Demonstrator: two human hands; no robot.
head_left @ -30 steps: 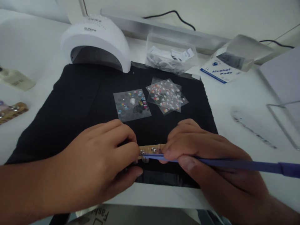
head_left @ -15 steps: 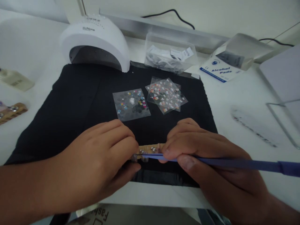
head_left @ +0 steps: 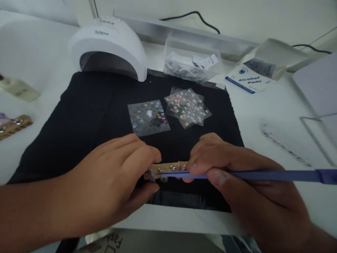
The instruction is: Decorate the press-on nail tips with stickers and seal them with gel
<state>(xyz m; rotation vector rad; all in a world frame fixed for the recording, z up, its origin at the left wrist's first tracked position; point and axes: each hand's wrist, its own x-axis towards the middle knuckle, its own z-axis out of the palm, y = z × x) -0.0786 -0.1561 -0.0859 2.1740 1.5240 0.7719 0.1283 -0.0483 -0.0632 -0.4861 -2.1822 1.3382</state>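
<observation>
My left hand grips the left end of a small wooden strip studded with metal pins and clear nail tips, held just above the near edge of a black mat. My right hand pinches a long purple tool like a pen; its thin tip lies along the strip and reaches toward the strip's left end. Fingers of both hands hide both ends of the strip.
Two clear sticker sheets lie on the mat beyond my hands. A white nail lamp stands back left, a clear plastic box behind, an alcohol pads box back right. Another wooden strip lies far left.
The left hand's fingers have drawn back a little, showing more of the strip's left end. The purple tool has tilted slightly flatter.
</observation>
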